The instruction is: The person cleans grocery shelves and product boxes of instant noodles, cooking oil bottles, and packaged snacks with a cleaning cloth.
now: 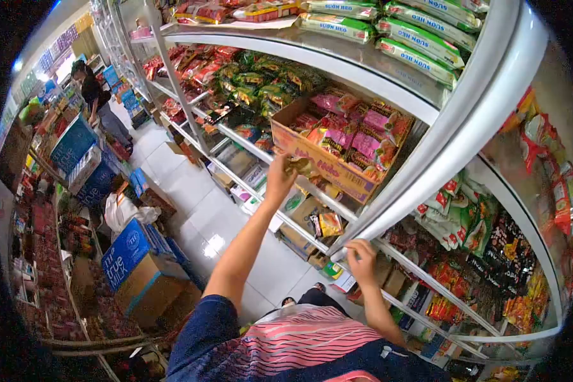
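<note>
My left hand (pixel 280 180) is closed on a small shiny gold-brown snack packet (pixel 303 167), held at the front of an open cardboard box (pixel 337 170). Inside that box lie pink and red snack packets (pixel 370 139). Lower and to the right, my right hand (pixel 363 261) is loosely curled beside the white shelf post (pixel 420 184), with nothing visible in its fingers. Under the box, a yellow and black packet (pixel 330 224) rests on the lower shelf.
Green and white packs (pixel 420 38) fill the top shelf, with dark green packets (pixel 261 83) behind the box. More packets (pixel 452 210) sit right of the post. Blue milk cartons (pixel 128 251) stand left of the tiled aisle (pixel 200 219). Another person (pixel 102 102) stands far down it.
</note>
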{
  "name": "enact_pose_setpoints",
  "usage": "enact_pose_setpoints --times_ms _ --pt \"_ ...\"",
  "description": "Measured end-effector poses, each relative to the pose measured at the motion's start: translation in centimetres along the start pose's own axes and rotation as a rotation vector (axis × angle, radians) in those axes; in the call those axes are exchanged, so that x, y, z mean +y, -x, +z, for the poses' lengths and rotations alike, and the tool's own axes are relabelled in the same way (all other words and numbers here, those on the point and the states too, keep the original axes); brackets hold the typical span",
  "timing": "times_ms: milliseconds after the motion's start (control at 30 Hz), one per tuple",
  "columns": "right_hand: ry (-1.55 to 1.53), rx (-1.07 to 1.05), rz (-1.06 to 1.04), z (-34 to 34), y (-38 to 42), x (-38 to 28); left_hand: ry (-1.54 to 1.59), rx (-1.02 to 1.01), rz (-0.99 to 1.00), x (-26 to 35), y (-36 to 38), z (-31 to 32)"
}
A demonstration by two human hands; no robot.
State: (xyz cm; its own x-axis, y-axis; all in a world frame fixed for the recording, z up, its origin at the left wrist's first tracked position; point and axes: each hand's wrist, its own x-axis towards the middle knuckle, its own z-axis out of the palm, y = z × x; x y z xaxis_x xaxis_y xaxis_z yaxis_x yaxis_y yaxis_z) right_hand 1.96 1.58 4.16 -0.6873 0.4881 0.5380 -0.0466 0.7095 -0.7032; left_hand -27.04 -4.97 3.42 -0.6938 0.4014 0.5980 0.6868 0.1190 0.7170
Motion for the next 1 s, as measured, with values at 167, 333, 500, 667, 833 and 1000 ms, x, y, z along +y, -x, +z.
enact_pose_setpoints --times_ms 167,333,500,667,833,1000 --pt "-0.035 -0.196 -0.060 3.8 -1.9 0.9 -0.152 -0.012 0.075 -3.6 -1.0 3.8" --pt "0.048 -0.185 0.013 4.2 -3.8 1.9 -0.312 -0.076 0.229 -7.9 -2.6 2.5" --pt "0.004 -0.223 0.114 5.2 -4.8 2.8 -0.479 -0.044 0.073 -7.2 -4.5 1.2" --pt "-1.005 -0.070 0.484 4.2 -9.4 -2.7 -0.491 -0.144 -0.032 -5.4 -3.3 2.0" --pt "-1.917 0.125 -0.316 2.0 -16.8 -16.0 -0.325 -0.295 0.121 -2.0 -0.2 3.5" --pt "-1.978 0.622 0.358 0.3 -15.3 -28.4 -0.227 -0.504 0.374 -5.8 -1.3 2.4"
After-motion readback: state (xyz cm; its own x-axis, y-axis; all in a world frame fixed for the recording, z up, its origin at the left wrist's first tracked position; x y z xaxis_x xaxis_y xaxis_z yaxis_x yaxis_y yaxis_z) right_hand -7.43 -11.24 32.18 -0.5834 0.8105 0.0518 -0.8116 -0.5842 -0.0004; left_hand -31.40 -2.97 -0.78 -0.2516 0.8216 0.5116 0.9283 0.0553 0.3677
